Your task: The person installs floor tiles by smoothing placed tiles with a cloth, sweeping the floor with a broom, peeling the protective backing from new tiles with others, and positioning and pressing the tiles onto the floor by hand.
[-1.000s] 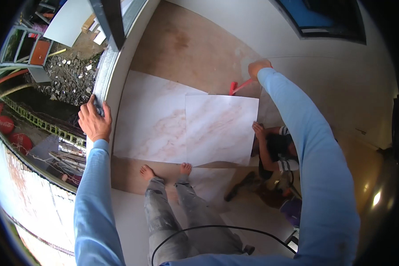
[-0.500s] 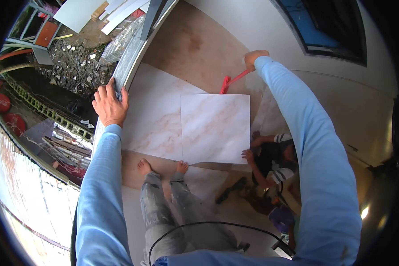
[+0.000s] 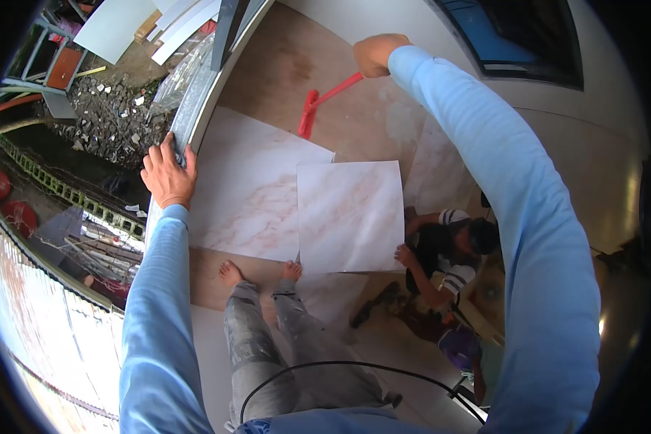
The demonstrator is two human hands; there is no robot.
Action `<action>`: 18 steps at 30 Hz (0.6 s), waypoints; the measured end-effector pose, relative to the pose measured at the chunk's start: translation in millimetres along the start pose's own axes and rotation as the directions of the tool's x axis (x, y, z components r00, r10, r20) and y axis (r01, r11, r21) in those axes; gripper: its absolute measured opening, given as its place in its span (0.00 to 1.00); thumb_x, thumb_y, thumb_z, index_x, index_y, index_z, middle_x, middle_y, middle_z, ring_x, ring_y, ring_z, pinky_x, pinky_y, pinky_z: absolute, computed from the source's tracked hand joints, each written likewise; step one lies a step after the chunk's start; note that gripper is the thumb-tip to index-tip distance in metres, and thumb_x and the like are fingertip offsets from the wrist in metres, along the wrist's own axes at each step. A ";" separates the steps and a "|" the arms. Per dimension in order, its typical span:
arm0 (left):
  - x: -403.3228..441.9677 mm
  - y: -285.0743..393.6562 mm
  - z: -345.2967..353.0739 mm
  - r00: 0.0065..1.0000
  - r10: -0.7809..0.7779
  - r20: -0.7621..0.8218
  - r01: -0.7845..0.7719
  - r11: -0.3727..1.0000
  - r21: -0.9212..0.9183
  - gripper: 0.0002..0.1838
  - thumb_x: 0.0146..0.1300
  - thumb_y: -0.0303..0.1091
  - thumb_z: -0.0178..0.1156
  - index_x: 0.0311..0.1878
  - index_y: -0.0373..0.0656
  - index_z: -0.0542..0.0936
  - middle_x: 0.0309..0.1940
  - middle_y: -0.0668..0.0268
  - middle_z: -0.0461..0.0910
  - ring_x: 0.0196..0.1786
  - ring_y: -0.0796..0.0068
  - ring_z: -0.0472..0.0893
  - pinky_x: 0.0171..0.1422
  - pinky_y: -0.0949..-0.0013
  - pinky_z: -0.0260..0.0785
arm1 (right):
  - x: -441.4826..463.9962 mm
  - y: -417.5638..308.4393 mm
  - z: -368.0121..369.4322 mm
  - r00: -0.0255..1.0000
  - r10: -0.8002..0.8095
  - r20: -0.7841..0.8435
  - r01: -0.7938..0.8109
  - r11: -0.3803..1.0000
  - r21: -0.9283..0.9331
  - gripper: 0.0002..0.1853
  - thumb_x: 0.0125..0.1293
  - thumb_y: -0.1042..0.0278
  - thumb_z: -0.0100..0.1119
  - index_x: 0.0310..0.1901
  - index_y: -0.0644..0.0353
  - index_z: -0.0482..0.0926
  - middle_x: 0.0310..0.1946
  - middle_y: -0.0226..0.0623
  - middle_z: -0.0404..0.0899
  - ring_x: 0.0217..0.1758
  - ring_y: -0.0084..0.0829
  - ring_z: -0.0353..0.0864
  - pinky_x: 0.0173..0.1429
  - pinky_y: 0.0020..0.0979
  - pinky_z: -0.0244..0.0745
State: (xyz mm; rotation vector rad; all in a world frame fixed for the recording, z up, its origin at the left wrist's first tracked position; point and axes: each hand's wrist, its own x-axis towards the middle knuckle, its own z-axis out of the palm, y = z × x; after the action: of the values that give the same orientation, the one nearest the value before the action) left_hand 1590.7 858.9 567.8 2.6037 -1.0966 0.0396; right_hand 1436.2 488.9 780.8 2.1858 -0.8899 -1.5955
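Observation:
My right hand [image 3: 378,56] is closed round the handle of a red mallet-like tool [image 3: 309,114], whose long narrow head hangs over the brown floor. At the left, my left hand [image 3: 171,176] grips the grey metal frame rail [image 3: 194,108] along the opening, its fingers over the edge. Between my arms, a large marble-patterned tile [image 3: 253,184] lies on the floor. Beside it, a second marble-patterned tile [image 3: 351,217] overlaps its right edge and appears raised. A co-worker's hand [image 3: 405,255] is at that tile's right edge.
A co-worker [image 3: 452,249] crouches at the right, partly behind my right arm. My bare feet [image 3: 230,273] are just below the tiles. A black cable [image 3: 354,364] crosses in front of my legs. Outside the opening lie rubble [image 3: 108,108] and boards [image 3: 112,29].
My right hand and the red tool have moved left, away from the second tile's top edge. That tile has shifted slightly down. My left hand stays on the rail; the view has shifted slightly.

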 end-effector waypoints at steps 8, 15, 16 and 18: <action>0.4 -3.3 4.2 0.999 0.022 -0.033 -0.022 1.000 0.017 0.27 0.66 0.55 0.64 0.65 0.56 0.81 0.45 0.65 0.78 0.49 0.59 0.79 0.50 0.53 0.70 | -36.4 6.6 -32.6 0.999 0.005 -0.042 -0.001 0.995 0.103 0.19 0.60 0.72 0.56 0.50 0.54 0.89 0.47 0.40 0.90 0.48 0.46 0.88 0.51 0.51 0.81; -0.6 -2.4 2.9 0.999 0.020 -0.040 -0.020 1.000 0.007 0.27 0.65 0.54 0.65 0.64 0.55 0.81 0.45 0.65 0.78 0.49 0.59 0.79 0.50 0.53 0.70 | -59.4 67.0 31.0 0.995 0.099 -0.028 -0.099 0.995 0.003 0.17 0.64 0.69 0.60 0.52 0.57 0.90 0.52 0.47 0.90 0.55 0.48 0.89 0.54 0.49 0.84; -0.7 -1.9 2.5 0.999 0.017 -0.039 -0.017 1.000 0.006 0.27 0.64 0.54 0.65 0.64 0.55 0.81 0.45 0.65 0.78 0.49 0.59 0.79 0.50 0.53 0.70 | -53.7 62.3 39.6 0.989 0.145 -0.022 -0.145 0.989 -0.005 0.17 0.64 0.68 0.61 0.53 0.56 0.90 0.52 0.46 0.90 0.56 0.47 0.89 0.55 0.49 0.84; -0.3 -1.9 1.0 1.000 0.009 -0.026 -0.009 1.000 0.004 0.27 0.64 0.54 0.65 0.64 0.55 0.81 0.45 0.65 0.78 0.49 0.59 0.79 0.50 0.53 0.70 | -15.0 41.0 67.6 0.991 0.135 -0.023 -0.136 0.990 -0.037 0.17 0.65 0.67 0.62 0.54 0.54 0.90 0.54 0.42 0.90 0.58 0.46 0.89 0.57 0.49 0.84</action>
State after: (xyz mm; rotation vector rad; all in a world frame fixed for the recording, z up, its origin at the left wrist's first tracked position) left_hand 1591.7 860.1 566.3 2.5938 -1.1004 0.0775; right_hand 1357.7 475.0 791.9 2.0654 -0.9710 -1.5111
